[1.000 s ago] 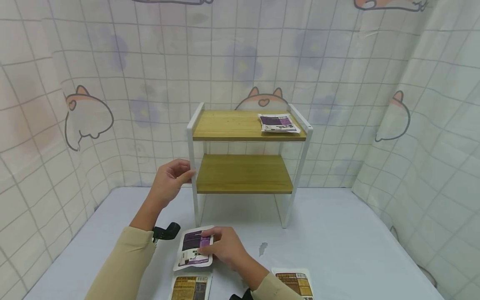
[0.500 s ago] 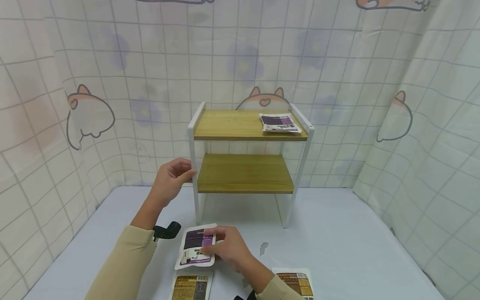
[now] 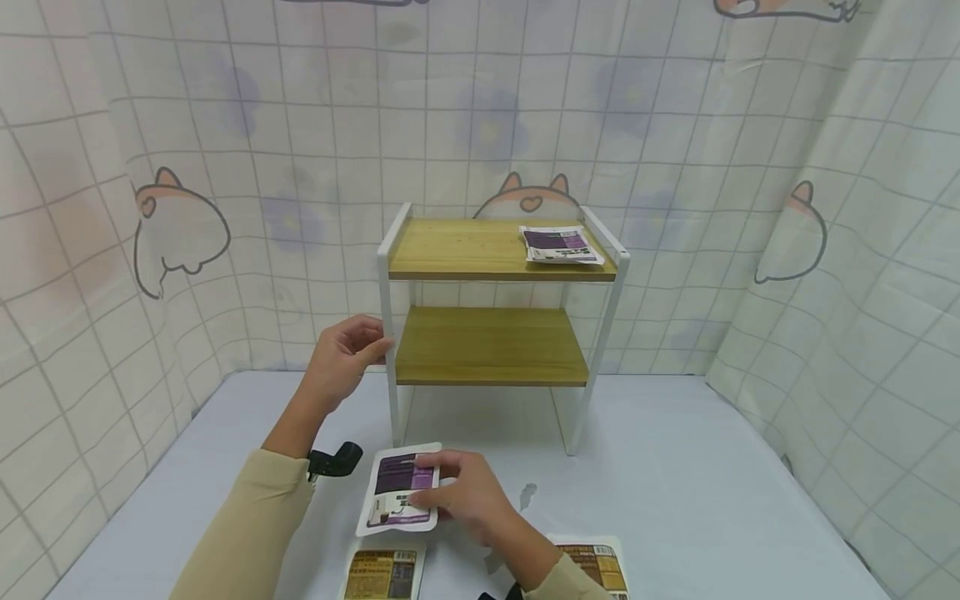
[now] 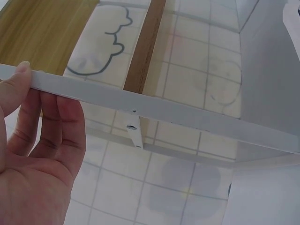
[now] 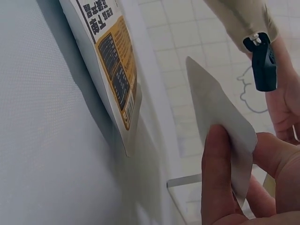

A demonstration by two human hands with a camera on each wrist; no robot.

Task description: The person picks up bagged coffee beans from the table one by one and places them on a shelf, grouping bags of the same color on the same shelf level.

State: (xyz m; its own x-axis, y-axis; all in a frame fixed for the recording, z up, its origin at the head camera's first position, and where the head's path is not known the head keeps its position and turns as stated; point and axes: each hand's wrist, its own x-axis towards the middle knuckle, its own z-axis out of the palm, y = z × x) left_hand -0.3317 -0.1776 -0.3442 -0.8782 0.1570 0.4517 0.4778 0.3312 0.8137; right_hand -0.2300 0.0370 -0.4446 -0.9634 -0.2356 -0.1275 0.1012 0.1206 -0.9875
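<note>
Nearest of all, well in front of the rack (image 3: 491,343), one gold-brown pouch (image 3: 382,573) lies flat on the desk (image 3: 675,483), out from the rack's left side, and a second gold-brown pouch (image 3: 596,562) lies out from the rack's right side, partly covered by a beige sleeve (image 3: 570,585). A step closer to the rack, and here's the right hand (image 3: 467,492), pinching a purple-and-white pouch (image 3: 396,487) by its edge! That one is up off the desk and tilted, in front of the rack's left front upright (image 3: 391,400), printed face towards the person, plain pale back showing to the right wrist camera. A small grey mark (image 3: 527,496) shows on the desk, ahead of the rack and right of its centre. Over at the rack's left, it's the left hand (image 3: 339,358), a black device (image 3: 337,460) at its wrist, gripping that upright between thumb and curled fingers, beside the lower board (image 3: 450,350). Higher up, at the right end of the rack's upper board (image 3: 450,250), lies what looks like a small stack of purple-and-white packs (image 3: 560,245), and behind the rack hangs a grid-patterned curtain (image 3: 322,125) printed with cartoon animals
</note>
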